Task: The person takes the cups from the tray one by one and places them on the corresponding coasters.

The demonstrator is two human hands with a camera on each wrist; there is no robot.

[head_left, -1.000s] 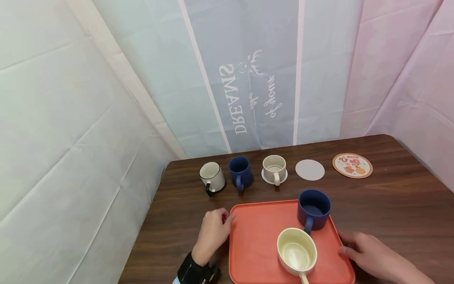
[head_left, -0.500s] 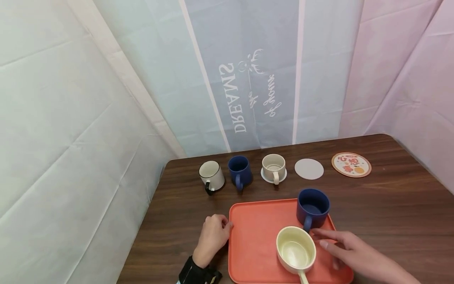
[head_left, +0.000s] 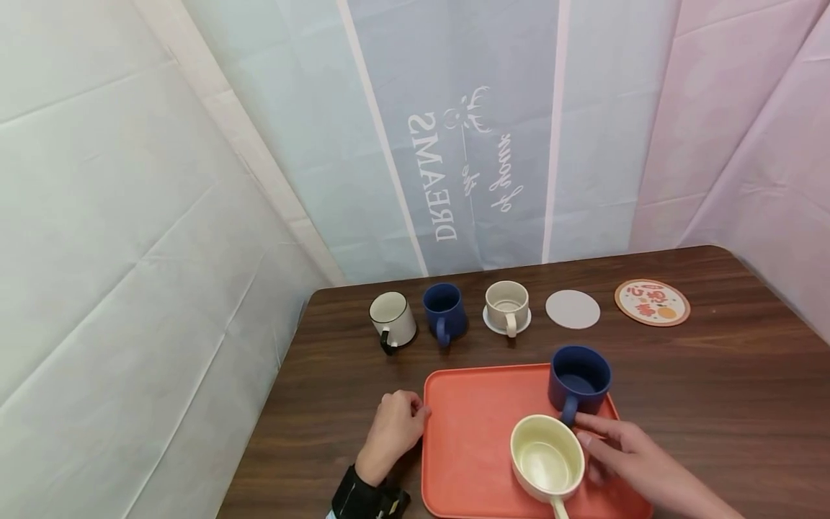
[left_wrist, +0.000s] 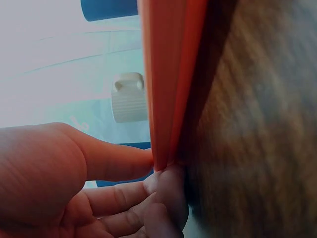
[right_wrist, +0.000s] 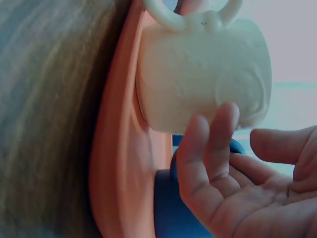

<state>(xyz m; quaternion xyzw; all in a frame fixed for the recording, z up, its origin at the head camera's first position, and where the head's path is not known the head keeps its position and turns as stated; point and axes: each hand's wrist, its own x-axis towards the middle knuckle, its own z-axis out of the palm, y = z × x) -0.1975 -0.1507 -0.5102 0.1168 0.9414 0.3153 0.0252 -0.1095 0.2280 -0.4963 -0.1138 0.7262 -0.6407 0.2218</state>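
Note:
My left hand [head_left: 394, 429] pinches the left rim of a red tray [head_left: 473, 432]; the left wrist view shows the thumb and fingers [left_wrist: 124, 161] on either side of the rim. Over the tray's right side is my right hand [head_left: 625, 454], its fingers apart. Its fingertips are right at the handle of a dark blue mug [head_left: 579, 378] and beside a pale yellow mug [head_left: 547, 458]. Both mugs stand upright on the tray. In the right wrist view, the loosely bent fingers [right_wrist: 193, 148] and thumb overlap the side of the yellow mug [right_wrist: 203, 74] without gripping it.
Behind the tray stand a white mug with a black handle [head_left: 393, 319], a blue mug [head_left: 444, 312] and a cream cup [head_left: 507, 304] on a coaster. A white coaster [head_left: 573, 309] and a printed coaster [head_left: 652, 303] lie farther right on the brown table [head_left: 720, 375].
My right hand has let go of the tray's right edge and moved left over the tray, up to the two mugs. My left hand has slid slightly nearer along the left rim.

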